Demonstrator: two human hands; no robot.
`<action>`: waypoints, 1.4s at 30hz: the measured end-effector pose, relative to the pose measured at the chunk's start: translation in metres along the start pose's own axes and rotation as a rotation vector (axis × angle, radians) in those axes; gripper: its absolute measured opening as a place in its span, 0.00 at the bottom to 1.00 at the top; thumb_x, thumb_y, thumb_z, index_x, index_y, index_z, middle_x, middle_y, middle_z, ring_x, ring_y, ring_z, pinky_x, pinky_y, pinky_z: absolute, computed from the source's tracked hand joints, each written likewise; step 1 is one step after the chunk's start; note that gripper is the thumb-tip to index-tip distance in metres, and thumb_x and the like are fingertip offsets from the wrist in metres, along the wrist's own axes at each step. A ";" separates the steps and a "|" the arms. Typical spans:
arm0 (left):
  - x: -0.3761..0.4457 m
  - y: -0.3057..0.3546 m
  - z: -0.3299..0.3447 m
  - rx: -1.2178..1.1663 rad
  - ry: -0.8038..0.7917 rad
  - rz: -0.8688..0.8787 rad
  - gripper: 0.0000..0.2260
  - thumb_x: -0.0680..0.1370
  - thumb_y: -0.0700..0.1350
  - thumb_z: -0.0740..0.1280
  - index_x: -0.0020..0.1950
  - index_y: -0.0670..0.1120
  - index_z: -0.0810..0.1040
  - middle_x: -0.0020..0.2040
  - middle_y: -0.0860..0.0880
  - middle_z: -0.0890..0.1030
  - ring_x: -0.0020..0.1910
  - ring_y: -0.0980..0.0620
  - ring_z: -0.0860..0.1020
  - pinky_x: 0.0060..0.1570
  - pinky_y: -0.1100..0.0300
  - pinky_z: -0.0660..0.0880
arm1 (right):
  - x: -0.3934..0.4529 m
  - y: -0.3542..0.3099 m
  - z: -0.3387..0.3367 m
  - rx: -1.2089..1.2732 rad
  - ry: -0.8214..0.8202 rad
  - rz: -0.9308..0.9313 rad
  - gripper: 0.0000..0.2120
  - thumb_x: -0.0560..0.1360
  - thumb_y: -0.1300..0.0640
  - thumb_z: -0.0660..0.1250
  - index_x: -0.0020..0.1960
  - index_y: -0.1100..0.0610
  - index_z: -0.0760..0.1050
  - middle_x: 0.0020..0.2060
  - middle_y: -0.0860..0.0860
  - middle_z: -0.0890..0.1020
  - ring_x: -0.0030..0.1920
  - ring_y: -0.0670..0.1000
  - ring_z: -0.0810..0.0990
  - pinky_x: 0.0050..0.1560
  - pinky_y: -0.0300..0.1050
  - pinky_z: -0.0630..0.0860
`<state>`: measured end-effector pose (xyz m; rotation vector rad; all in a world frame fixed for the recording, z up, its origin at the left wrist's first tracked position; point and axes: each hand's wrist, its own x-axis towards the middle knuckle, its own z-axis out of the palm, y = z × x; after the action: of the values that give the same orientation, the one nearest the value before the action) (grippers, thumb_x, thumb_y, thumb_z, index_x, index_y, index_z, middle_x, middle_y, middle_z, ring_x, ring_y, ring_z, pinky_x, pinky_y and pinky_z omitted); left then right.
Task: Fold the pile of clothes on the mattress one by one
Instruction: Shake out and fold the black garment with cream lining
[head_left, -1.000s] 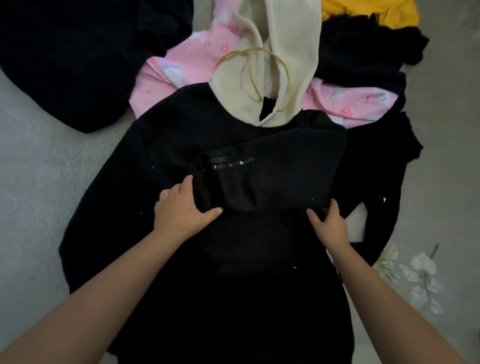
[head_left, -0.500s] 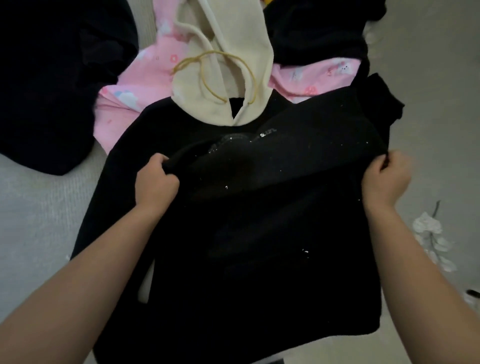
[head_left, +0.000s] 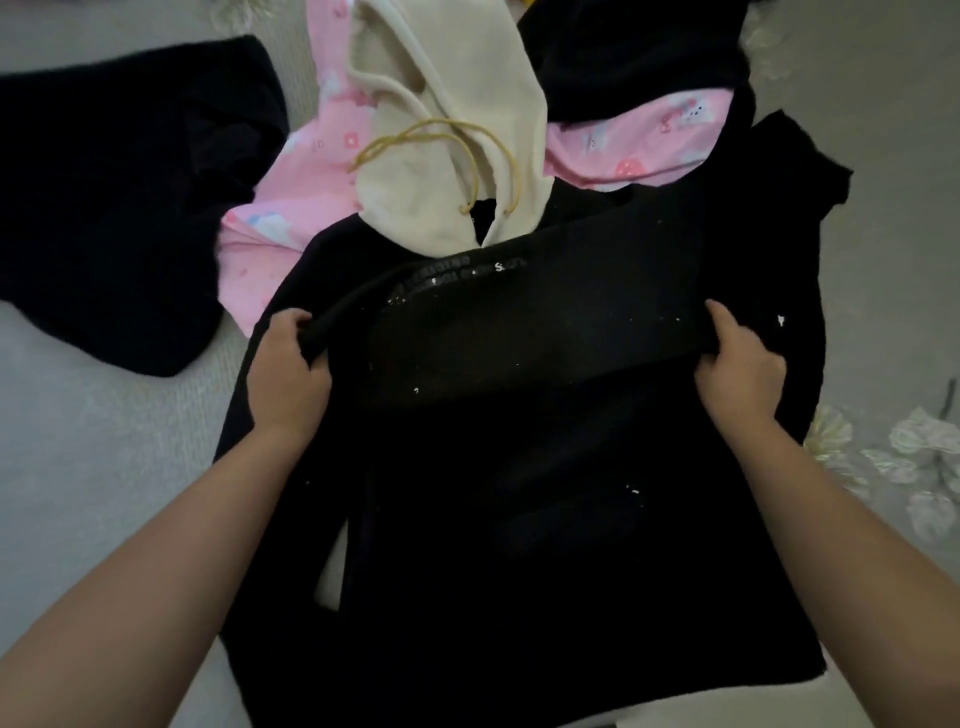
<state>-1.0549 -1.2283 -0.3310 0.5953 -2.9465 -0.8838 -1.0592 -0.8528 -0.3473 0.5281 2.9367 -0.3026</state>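
Note:
A black sweatshirt (head_left: 519, 493) with small white lettering lies spread in front of me on the mattress. My left hand (head_left: 288, 369) grips the left end of its folded upper edge, fingers curled round the fabric. My right hand (head_left: 737, 371) grips the right end of the same fold. Behind it lies the pile: a cream hood (head_left: 447, 156) with a yellow drawstring, a pink printed garment (head_left: 291, 208) and more black clothes (head_left: 634, 52).
Another dark garment (head_left: 119, 197) lies on the grey mattress (head_left: 104, 457) at the left. A flower print (head_left: 914, 457) shows on the cover at the right. Bare mattress runs along both sides of the sweatshirt.
Both hands went from lying on the fold to gripping its ends and lifted it; they now hold it lower and closer together than half a second ago.

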 end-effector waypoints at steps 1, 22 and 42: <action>0.002 0.004 0.006 0.027 -0.018 -0.009 0.15 0.75 0.37 0.64 0.61 0.38 0.70 0.55 0.36 0.75 0.54 0.38 0.73 0.52 0.49 0.68 | 0.000 0.003 0.002 -0.065 -0.120 0.040 0.29 0.74 0.66 0.58 0.73 0.54 0.57 0.55 0.65 0.75 0.52 0.65 0.75 0.54 0.56 0.68; -0.182 -0.115 0.002 0.312 -0.180 -0.460 0.30 0.77 0.44 0.63 0.73 0.36 0.53 0.73 0.33 0.55 0.72 0.37 0.53 0.70 0.45 0.52 | -0.079 -0.100 0.046 -0.279 -0.309 -0.540 0.26 0.78 0.53 0.55 0.74 0.56 0.53 0.75 0.57 0.51 0.75 0.57 0.46 0.71 0.60 0.46; -0.179 -0.086 -0.102 -0.512 0.434 -0.158 0.11 0.76 0.38 0.64 0.58 0.43 0.76 0.44 0.59 0.78 0.44 0.68 0.76 0.45 0.78 0.69 | -0.177 -0.144 0.087 0.086 -0.790 -0.613 0.25 0.79 0.57 0.58 0.74 0.56 0.55 0.73 0.53 0.59 0.73 0.50 0.58 0.69 0.39 0.53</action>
<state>-0.8463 -1.2839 -0.2735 0.8548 -2.1976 -1.2693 -0.9376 -1.0626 -0.3758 -0.4257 2.2233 -0.5479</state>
